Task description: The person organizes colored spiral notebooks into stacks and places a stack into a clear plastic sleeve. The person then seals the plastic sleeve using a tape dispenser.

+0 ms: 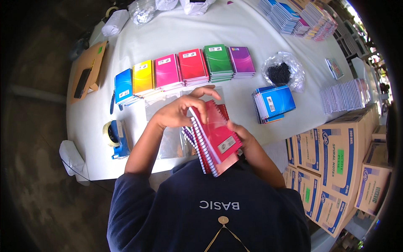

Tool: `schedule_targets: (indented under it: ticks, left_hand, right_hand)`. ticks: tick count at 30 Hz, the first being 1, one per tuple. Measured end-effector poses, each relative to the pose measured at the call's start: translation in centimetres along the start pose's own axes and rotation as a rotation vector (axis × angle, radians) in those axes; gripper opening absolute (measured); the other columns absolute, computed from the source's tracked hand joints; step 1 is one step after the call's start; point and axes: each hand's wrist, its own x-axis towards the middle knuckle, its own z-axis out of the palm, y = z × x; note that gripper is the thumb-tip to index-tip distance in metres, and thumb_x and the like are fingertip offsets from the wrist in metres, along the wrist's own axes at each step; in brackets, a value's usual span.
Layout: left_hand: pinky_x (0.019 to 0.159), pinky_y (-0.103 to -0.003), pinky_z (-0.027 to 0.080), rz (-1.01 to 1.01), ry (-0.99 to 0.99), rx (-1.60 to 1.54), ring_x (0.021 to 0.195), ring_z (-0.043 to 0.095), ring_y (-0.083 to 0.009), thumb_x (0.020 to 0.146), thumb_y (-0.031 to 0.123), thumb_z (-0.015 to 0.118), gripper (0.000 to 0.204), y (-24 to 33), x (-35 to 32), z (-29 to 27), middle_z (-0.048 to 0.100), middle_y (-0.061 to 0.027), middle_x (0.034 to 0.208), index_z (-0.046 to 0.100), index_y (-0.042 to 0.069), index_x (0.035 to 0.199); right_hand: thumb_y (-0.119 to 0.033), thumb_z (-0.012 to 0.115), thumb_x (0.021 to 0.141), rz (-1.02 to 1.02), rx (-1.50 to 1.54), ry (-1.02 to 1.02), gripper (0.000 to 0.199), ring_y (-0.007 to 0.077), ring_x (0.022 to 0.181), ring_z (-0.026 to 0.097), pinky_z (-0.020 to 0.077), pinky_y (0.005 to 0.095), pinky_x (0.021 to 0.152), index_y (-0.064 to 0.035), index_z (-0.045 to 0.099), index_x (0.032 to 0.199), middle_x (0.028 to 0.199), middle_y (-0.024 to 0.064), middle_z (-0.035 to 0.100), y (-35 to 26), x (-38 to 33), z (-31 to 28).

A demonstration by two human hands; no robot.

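Spiral-bound notebooks with glossy red and pink covers (216,132) are held in a tilted bundle between both hands, above the near edge of the white-covered worktop (168,38). On the left, a brown cardboard piece (97,56) bears a small green sticker, near a blue tape dispenser (122,145) holding a pale roll. Six colourful notebook stacks (187,67) stand in a row, white barcode labels on their covers. The left hand (178,110) has its grip pinching the bundle's upper spiral side; the right hand's (243,134) pinches the opposite edge, thumb on top, its fingers hidden. Farther right, a smaller stack of blue notebooks (279,101) with a white label lies near a crinkled clear plastic bag (299,69) containing black, wiry pieces. Brown cardboard cartons (336,159) at far right carry blue printed panels, dark lettering and green stickers.
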Motion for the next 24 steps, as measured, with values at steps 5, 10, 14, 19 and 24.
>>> schedule_targets:
  ticks: [5, 10, 14, 19, 24]
  left_hand:
    - [0.107, -0.042, 0.028, -0.284, 0.453, 0.921, 0.129, 0.034, -0.0357, 0.069, 0.002, 0.067, 0.057, -4.3, -4.7, -6.5, 0.044, -0.0169, 0.132, 0.050, 0.006, 0.123]
    - [0.102, -0.046, 0.034, -0.693, 0.485, 1.419, 0.126, 0.041, -0.0311, 0.079, 0.017, 0.064, 0.056, -9.0, -13.2, -9.5, 0.045, -0.0172, 0.133, 0.045, 0.013, 0.132]
    - [0.076, -0.036, 0.050, -0.783, 0.590, 1.227, 0.085, 0.065, -0.0253, 0.082, 0.028, 0.064, 0.030, -5.4, -10.7, -9.1, 0.067, -0.0092, 0.099, 0.067, 0.014, 0.108]
    - [0.070, -0.036, 0.050, -0.526, 0.621, 1.333, 0.078, 0.065, -0.0241, 0.083, 0.025, 0.063, 0.022, -5.7, -12.0, -9.2, 0.067, -0.0114, 0.094, 0.070, 0.012, 0.099]
    - [0.078, -0.035, 0.048, -0.063, 0.910, 1.049, 0.087, 0.064, -0.0284, 0.084, 0.005, 0.059, 0.019, -0.8, -5.7, -2.9, 0.067, -0.0131, 0.099, 0.066, 0.003, 0.102]
  right_hand:
    - [-0.010, 0.063, 0.080, -0.062, -0.051, 0.102, 0.049, 0.0243, 0.102, 0.060, 0.0513, 0.0388, 0.086, -0.0020, 0.045, 0.124, 0.113, 0.0132, 0.058, 0.3, -0.3, -1.2]
    - [-0.011, 0.058, 0.084, -0.214, -0.022, 0.195, 0.037, 0.0230, 0.096, 0.062, 0.0522, 0.0374, 0.082, -0.0021, 0.049, 0.118, 0.106, 0.0119, 0.060, 0.5, 0.1, -2.2]
    - [-0.025, 0.053, 0.090, -0.312, 0.070, 0.216, 0.037, 0.0226, 0.100, 0.060, 0.0487, 0.0383, 0.088, -0.0032, 0.048, 0.120, 0.110, 0.0123, 0.059, 0.7, 1.4, -2.4]
    - [-0.030, 0.052, 0.092, -0.343, 0.043, 0.216, 0.039, 0.0204, 0.102, 0.059, 0.0476, 0.0361, 0.089, -0.0049, 0.048, 0.121, 0.111, 0.0102, 0.059, 1.2, 2.8, -1.7]
    - [-0.039, 0.052, 0.092, -0.450, -0.027, 0.298, 0.051, 0.0211, 0.106, 0.058, 0.0472, 0.0371, 0.090, -0.0043, 0.042, 0.128, 0.119, 0.0105, 0.055, 1.8, 2.5, -2.5]
